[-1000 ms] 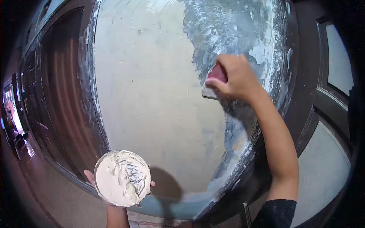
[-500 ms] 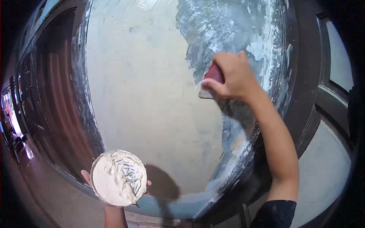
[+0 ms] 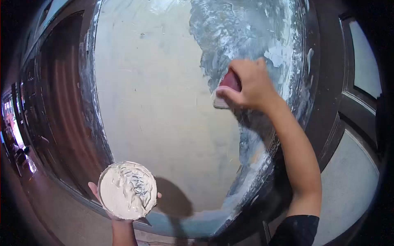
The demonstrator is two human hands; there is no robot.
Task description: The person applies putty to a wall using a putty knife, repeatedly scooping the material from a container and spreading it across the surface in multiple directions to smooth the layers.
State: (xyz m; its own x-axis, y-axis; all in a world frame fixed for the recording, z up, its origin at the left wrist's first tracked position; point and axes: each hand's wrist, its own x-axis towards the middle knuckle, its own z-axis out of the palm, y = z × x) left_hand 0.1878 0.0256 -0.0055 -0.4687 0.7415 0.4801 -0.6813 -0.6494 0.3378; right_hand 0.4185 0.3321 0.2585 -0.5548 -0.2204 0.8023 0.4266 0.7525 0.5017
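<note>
My right hand [image 3: 252, 84] is closed around a scraper with a dark red grip [image 3: 230, 82]. Its pale, filler-smeared edge is against the panel [image 3: 164, 102], where the cream coat meets the bare blue-grey part. At lower left, my left hand [image 3: 93, 190] holds a round, shallow container [image 3: 101, 177] from below, its fingers showing at both sides of the rim. Cream-coloured filler [image 3: 119, 197] fills the container, with ridges and scrape marks on its right half. Most of the left palm is hidden under it.
A dark door frame with pale panels [image 3: 349, 180] stands at right. Dark reddish-brown panelling [image 3: 61, 94] runs down the left, with brown floor [image 3: 74, 213] below. Shadows of the container and my arm fall across the panel.
Very little differs. The scraper's edge sits slightly lower on the panel, and the container appears a few pixels further left and up in view.
</note>
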